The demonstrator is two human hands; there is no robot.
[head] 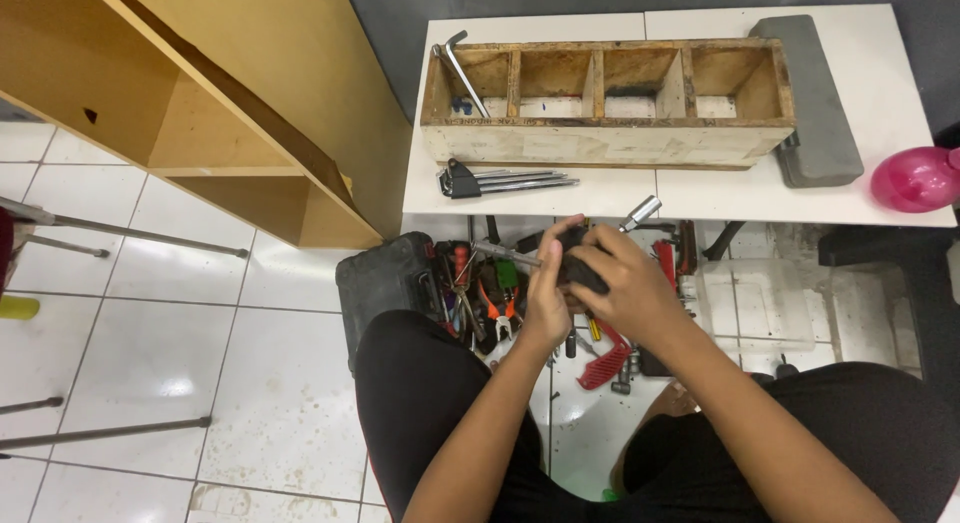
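White tiled floor, white table (700, 198) bearing a wooden compartment tray (606, 103). Both hands gripped one dark-handled tool (580, 268) over the open toolbox (400, 283): left hand (548, 298) and right hand (625, 293) clenched around it, its metal shaft (505, 253) lying leftward, level.

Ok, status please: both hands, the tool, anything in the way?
Left hand and right hand both grip a dark-handled tool. Metal shaft points left. Nothing blocking; open toolbox below.
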